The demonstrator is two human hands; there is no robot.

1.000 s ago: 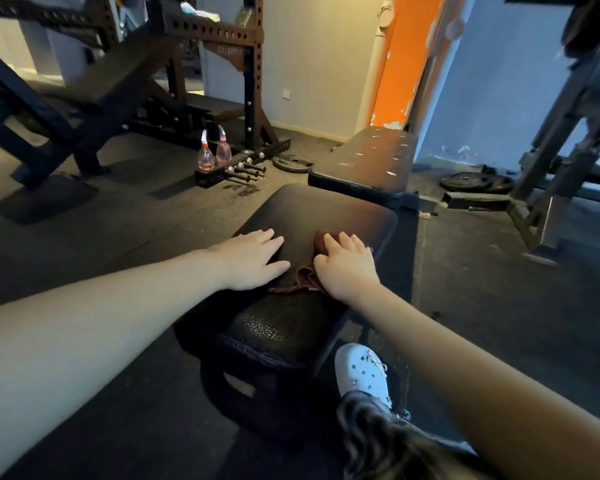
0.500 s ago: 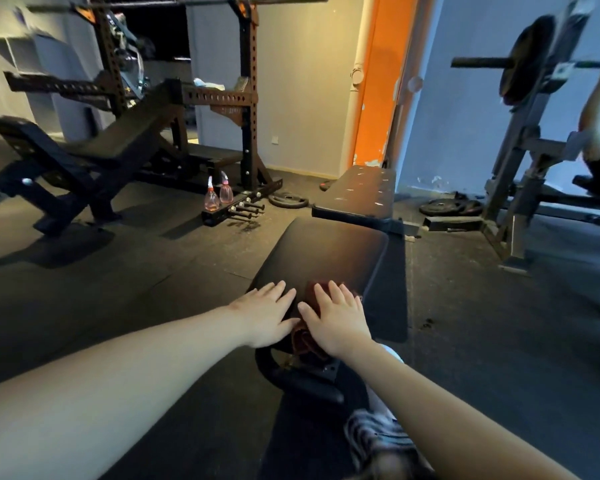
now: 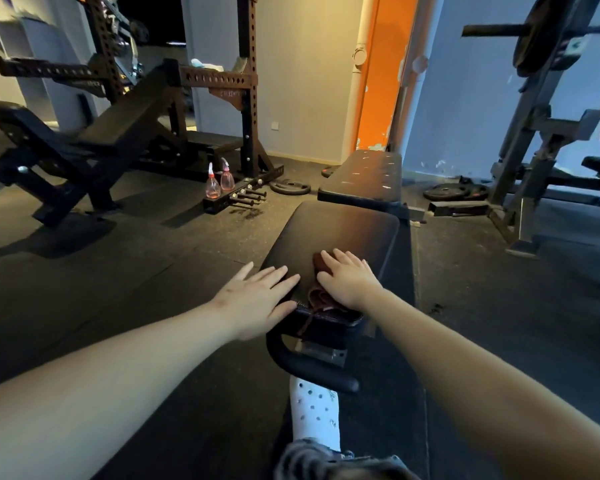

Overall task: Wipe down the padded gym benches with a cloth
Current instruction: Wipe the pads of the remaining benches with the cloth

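Presses cloth (image 3: 317,296) onto bench pad (image 3: 343,230) with straight-fingered right hand (image 3: 349,278), left hand (image 3: 257,299) splayed beside; pink-filled spray bottles (image 3: 213,186) beyond.

Both arms bare, stretched fwd. Left arm (image 3: 118,375) runs in from 8 o'clock. Left grip (image 3: 257,299) is palm down, fingers straight & spread, pointing approx. 2 o'clock. Right arm (image 3: 465,368) runs in from 4 o'clock. Right grip (image 3: 349,278) is palm down, fingers straight, pointing approx. 11 o'clock. Grips sit just beside each other, not touching.
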